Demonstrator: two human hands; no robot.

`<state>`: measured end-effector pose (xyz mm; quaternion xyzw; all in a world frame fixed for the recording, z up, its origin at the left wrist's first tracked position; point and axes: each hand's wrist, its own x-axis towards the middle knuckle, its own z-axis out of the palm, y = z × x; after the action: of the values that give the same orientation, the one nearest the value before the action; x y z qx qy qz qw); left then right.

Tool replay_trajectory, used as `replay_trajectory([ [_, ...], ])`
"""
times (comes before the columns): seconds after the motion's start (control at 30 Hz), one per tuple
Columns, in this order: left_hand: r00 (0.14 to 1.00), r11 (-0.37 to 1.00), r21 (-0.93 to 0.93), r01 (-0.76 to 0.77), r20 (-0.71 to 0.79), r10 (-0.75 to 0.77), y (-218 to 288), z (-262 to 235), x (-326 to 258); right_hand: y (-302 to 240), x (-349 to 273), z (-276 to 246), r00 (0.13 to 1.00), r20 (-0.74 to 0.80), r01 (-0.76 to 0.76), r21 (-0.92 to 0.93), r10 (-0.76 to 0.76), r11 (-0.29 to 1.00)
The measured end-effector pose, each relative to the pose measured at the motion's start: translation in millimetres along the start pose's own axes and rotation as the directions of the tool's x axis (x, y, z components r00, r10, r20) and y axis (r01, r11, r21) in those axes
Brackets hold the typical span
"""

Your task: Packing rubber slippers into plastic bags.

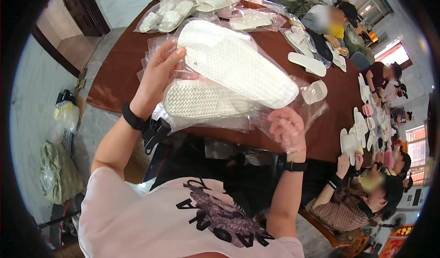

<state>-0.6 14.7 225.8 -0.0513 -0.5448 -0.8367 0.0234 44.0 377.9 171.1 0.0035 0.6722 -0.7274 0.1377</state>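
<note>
My left hand (158, 72) had the upper white slipper (233, 63) by its left end, thumb on the textured sole, fingers behind. Firm hold, sole facing up, slipper raised at a slant over the near edge of the brown table (114, 81). The lower white slipper (201, 101), zigzag sole up, sat just under it, partly covered. My right hand (288, 127) was at the other end, fingers curled, with clear plastic film (317, 112) over and around them; whether I was pinching the film or just had my fingers in it, I can't tell.

Step, as I'd judge it: bagging the pair. Film showed around both slippers, but how far in either one sat I couldn't make out. Flat clear bags (233, 124) lay beneath; bagged slippers (176, 16) were piled on the far side.

Next move, my guess: keep the left hold, spread the bag mouth with the right, feed the upper slipper in level with the lower. Risk: thin film snagging on the sole edge or bunching up. Another white slipper (315, 92) lay just beyond my right hand, so watch for bumping it.
</note>
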Motion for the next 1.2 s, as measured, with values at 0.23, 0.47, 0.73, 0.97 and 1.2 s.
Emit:
replay_trajectory([
  [0.23, 0.988, 0.991, 0.085, -0.1, 0.124, 0.089, 8.1, 4.3, -3.4, -20.6, -11.2, 49.6, 0.992, -0.007, 0.122, 0.246, -0.125, 0.961],
  [0.47, 0.943, 0.973, 0.17, -0.158, 0.317, 0.098, 22.1, 10.3, 0.5, -6.0, -0.7, 34.8, 0.99, -0.138, -0.003, 0.047, 0.01, 0.999],
  [0.73, 0.977, 0.985, 0.169, 0.048, 0.199, -0.082, 15.8, 17.0, 3.1, 33.1, 9.7, 16.8, 0.993, -0.09, 0.114, 0.441, -0.082, 0.89],
  [0.97, 0.94, 0.897, 0.425, -0.12, 0.34, -0.036, 7.7, 23.6, 0.0, 99.2, 10.8, -26.2, 0.926, 0.035, 0.176, -0.921, -0.376, 0.348],
  [1.2, 0.932, 0.907, 0.402, -0.128, 0.362, -0.029, 8.9, 36.5, 7.4, 128.7, -5.9, -5.6, 0.989, -0.093, 0.12, 0.01, -0.118, 0.993],
])
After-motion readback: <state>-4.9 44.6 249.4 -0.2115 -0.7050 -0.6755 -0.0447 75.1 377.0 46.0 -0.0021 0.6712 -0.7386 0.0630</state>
